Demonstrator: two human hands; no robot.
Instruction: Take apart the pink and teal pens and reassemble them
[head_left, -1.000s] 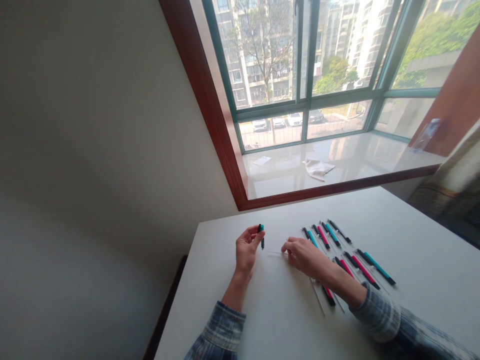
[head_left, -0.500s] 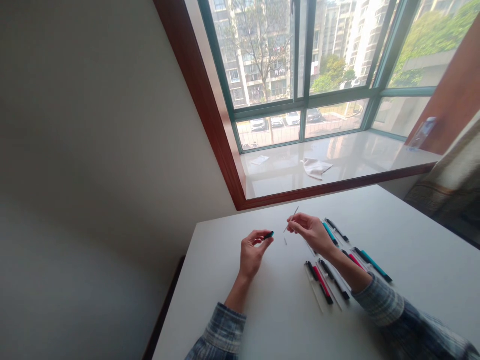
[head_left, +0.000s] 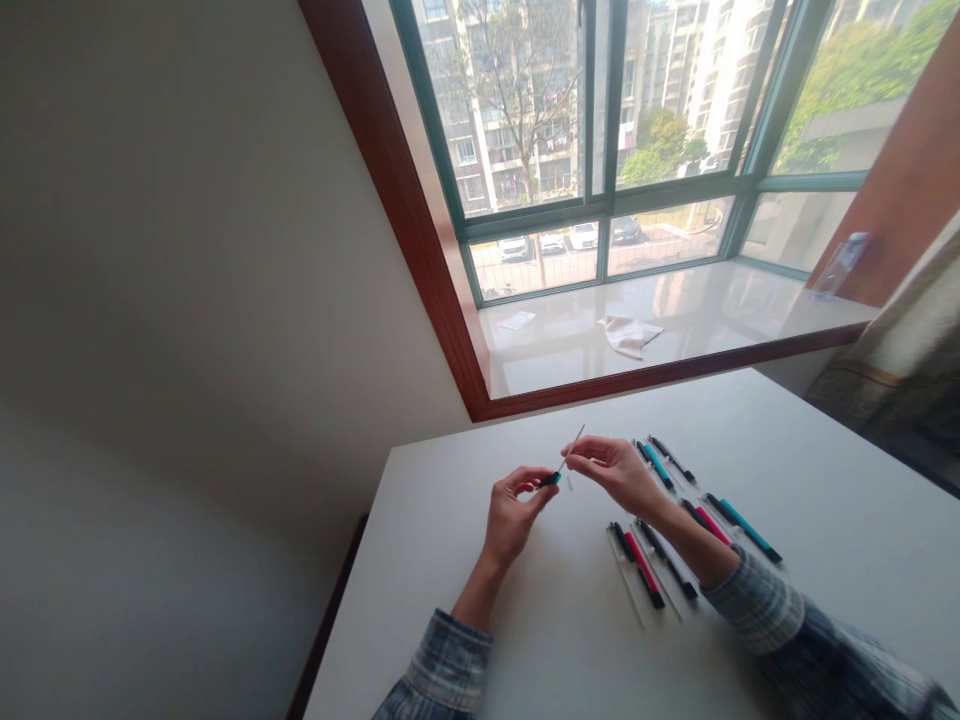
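Observation:
My left hand (head_left: pixel 513 518) pinches a short dark pen barrel piece (head_left: pixel 551 480) with a teal end, tilted up toward the right. Between the thumb and fingers of my right hand (head_left: pixel 613 474) is a thin pen refill (head_left: pixel 577 438), held at a slant. Its lower end meets the teal end of the barrel piece; whether it has gone inside is too small to tell. Just beside them, a tiny pale spring-like piece (head_left: pixel 569 484) lies on the white table (head_left: pixel 555 630).
Under and around my right forearm lie pen parts: a red and black barrel (head_left: pixel 643 568), a black barrel (head_left: pixel 667 560), a teal barrel (head_left: pixel 751 530), another teal one (head_left: pixel 658 466) and a clear thin refill (head_left: pixel 626 577). Behind the table is a windowsill (head_left: pixel 547 370) with a cloth (head_left: pixel 630 335).
My hands have come together: the left moved slightly right, the right moved left and down. The refill's lower end now reaches the barrel piece, where before there was a gap.

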